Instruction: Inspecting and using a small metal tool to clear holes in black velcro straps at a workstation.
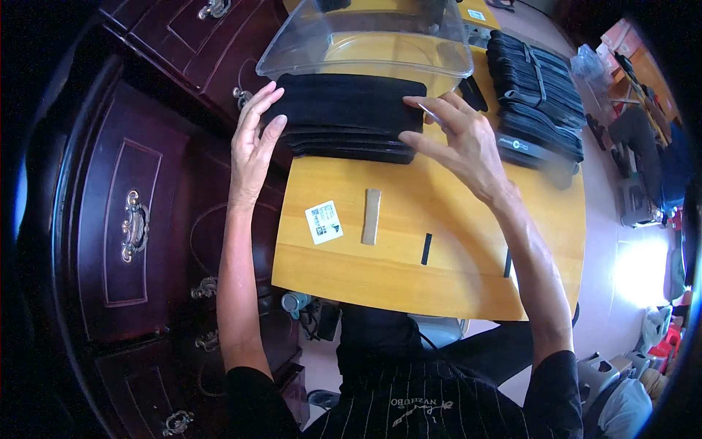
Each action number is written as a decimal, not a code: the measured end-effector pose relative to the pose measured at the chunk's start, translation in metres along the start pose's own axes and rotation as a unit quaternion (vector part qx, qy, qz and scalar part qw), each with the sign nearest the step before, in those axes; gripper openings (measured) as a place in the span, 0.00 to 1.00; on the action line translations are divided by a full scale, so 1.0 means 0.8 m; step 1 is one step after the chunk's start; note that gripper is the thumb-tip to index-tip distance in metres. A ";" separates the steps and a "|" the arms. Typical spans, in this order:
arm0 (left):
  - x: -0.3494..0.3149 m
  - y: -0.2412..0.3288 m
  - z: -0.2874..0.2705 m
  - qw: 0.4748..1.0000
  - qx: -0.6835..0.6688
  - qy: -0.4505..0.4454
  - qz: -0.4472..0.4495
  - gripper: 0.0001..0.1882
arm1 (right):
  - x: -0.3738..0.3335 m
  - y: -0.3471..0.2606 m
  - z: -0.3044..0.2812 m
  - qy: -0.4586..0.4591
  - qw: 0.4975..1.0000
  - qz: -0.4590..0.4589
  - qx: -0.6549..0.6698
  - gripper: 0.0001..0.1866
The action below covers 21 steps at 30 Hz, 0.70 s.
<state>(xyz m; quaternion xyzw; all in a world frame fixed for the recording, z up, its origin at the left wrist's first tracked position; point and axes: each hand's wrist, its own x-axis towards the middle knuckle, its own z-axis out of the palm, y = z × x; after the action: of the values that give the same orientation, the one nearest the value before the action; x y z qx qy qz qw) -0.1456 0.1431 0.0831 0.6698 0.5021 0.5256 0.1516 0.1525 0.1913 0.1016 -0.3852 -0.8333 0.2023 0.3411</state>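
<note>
A stack of flat black fabric pieces [351, 106] with rounded corners lies at the far side of the yellow table. At its left end my left hand [253, 146] has its fingers apart and holds nothing; the fingertips are at the edge, and I cannot tell if they press on it. My right hand [464, 143] is at the right end, with index finger and thumb against the stack's edge. A slim pale tool [430, 113] is held in that same hand; its kind is too small to make out.
A clear plastic bin [365, 44] stands behind the stack. Bundled black pieces tied with a strap [537, 91] lie at the right. On the wooden table [329, 267] are a white label card [324, 222], a tan strip [371, 217] and a black strip [426, 249]. Dark drawers [131, 227] flank the left.
</note>
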 end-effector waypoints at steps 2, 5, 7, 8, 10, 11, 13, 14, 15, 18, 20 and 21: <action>0.002 0.000 0.002 1.000 0.025 0.006 -0.004 0.19 | 0.002 0.009 0.008 0.015 1.000 -0.020 -0.006 0.21; 0.005 -0.010 0.002 0.999 0.023 0.024 0.002 0.17 | 0.005 0.017 0.009 0.031 0.998 -0.046 -0.011 0.21; 0.007 -0.015 0.001 0.999 0.030 0.037 0.014 0.16 | 0.009 0.016 0.007 0.031 0.998 -0.052 -0.009 0.20; 0.009 -0.013 0.001 0.999 0.030 0.037 0.010 0.16 | 0.010 0.012 0.005 0.033 0.998 -0.049 -0.009 0.19; 0.010 -0.010 -0.001 0.999 0.031 0.031 0.014 0.15 | 0.010 0.010 0.009 0.047 0.997 -0.051 -0.017 0.17; 0.009 -0.010 -0.001 0.999 0.031 0.032 0.014 0.15 | 0.010 0.012 0.011 0.046 0.997 -0.051 -0.017 0.17; 0.007 -0.010 -0.002 0.999 0.034 0.020 -0.012 0.15 | 0.008 0.015 0.014 0.035 0.997 -0.061 -0.023 0.17; 0.005 -0.010 -0.002 0.999 0.034 0.021 -0.013 0.15 | 0.007 0.015 0.014 0.034 0.997 -0.061 -0.023 0.17; 0.004 -0.010 -0.001 0.999 0.035 0.020 -0.010 0.16 | 0.005 0.014 0.014 0.027 0.998 -0.047 -0.027 0.18; 0.005 -0.013 -0.002 0.999 0.049 0.015 0.004 0.16 | 0.002 0.014 0.012 0.029 0.998 -0.039 -0.027 0.19; 0.007 -0.013 -0.004 0.997 0.074 0.012 0.026 0.17 | 0.002 0.012 0.011 0.044 0.997 -0.059 -0.026 0.20; 0.006 -0.011 -0.003 0.997 0.074 0.011 0.027 0.17 | 0.000 0.009 0.007 0.045 0.997 -0.059 -0.027 0.20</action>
<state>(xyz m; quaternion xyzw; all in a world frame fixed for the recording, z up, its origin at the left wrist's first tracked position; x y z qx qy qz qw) -0.1522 0.1505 0.0800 0.6864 0.5227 0.4989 0.0819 0.1518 0.1951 0.0936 -0.3535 -0.8434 0.1419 0.3789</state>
